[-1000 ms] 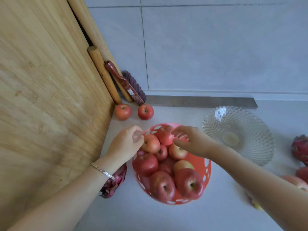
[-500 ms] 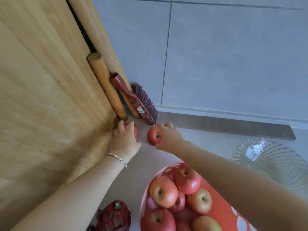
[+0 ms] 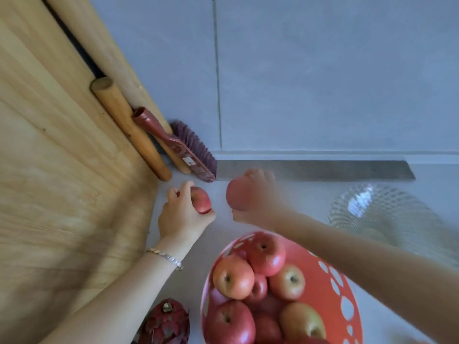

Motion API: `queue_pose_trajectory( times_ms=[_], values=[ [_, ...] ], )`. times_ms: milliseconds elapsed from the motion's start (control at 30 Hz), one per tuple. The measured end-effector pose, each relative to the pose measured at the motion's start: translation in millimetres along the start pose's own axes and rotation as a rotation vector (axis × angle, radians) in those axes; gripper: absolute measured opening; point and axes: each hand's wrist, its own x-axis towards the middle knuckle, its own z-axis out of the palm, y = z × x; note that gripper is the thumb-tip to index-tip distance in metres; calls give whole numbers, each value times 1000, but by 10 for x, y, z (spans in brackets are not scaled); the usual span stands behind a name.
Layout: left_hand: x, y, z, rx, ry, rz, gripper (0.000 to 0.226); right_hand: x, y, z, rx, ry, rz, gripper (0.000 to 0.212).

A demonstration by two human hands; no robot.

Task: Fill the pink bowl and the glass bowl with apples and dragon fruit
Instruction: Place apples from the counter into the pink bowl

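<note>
Both arms are being stretched forward with fingers curled.

The left hand [image 3: 183,217] is being curled over a red apple [image 3: 201,200], fingers on top and thumb beneath, with a bracelet [image 3: 165,257] being worn at the wrist. The right hand [image 3: 263,199], blurred, is being wrapped round a second apple [image 3: 239,192], its forearm being extended from the lower right.

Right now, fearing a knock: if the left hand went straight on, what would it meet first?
Probably the brush; the left hand, gripping an apple, points there, though depth is unclear.
</note>
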Motion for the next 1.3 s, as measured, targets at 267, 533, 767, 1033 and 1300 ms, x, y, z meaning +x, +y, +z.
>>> queue_pose_trajectory(
  times_ms=[267,533,767,1033,1300],
  values=[
    [-1015,780,-222,-163,-32,307,64,-1267,457,-852,25,-62,37,65],
    [-1560,943,-118,-106,-99,453,67,-1854,818,-474,-445,-142,-1,81],
    [-1686,834,-152,-31,-104,418,69,-1790,844,-455,-661,-270,-39,62],
    [-1659,814,101,97,-186,509,83,-1744,774,-438,-433,-256,-17,46],
    [-1460,1031,354,141,-252,634,73,-1928,899,-503,-104,-167,-22,79]
  ],
)
